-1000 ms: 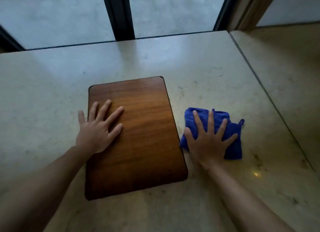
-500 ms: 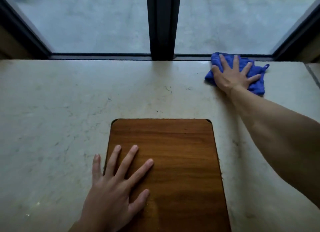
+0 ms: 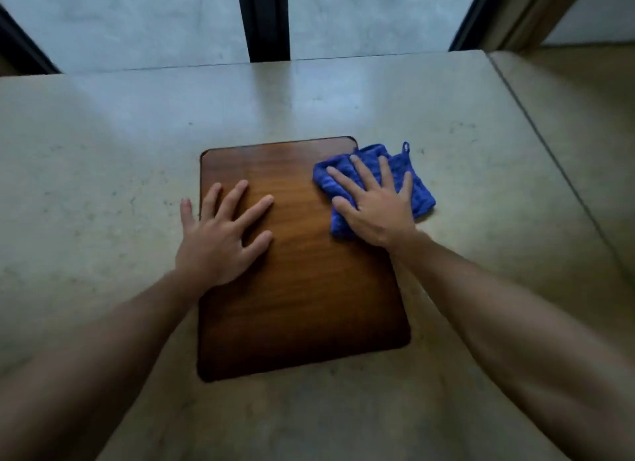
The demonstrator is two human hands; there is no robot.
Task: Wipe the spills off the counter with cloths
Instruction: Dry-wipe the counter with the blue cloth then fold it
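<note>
A folded blue cloth [image 3: 414, 185] lies across the upper right corner of a brown wooden board [image 3: 302, 288], half on the board and half on the pale stone counter [image 3: 103, 185]. My right hand [image 3: 376, 204] presses flat on the cloth with fingers spread. My left hand [image 3: 223, 232] rests flat on the board's left side, fingers apart, its little finger over the counter. Faint dark specks mark the counter around the board.
A window with a dark vertical frame post [image 3: 264, 20] runs along the counter's far edge. A seam [image 3: 549, 158] crosses the counter diagonally on the right, with a second slab beyond it. A wooden door or wall frame [image 3: 536, 14] stands at the top right.
My right hand has pulled the cloth back from the far edge by the window to the board's upper right corner. My left hand has stayed flat on the board.
</note>
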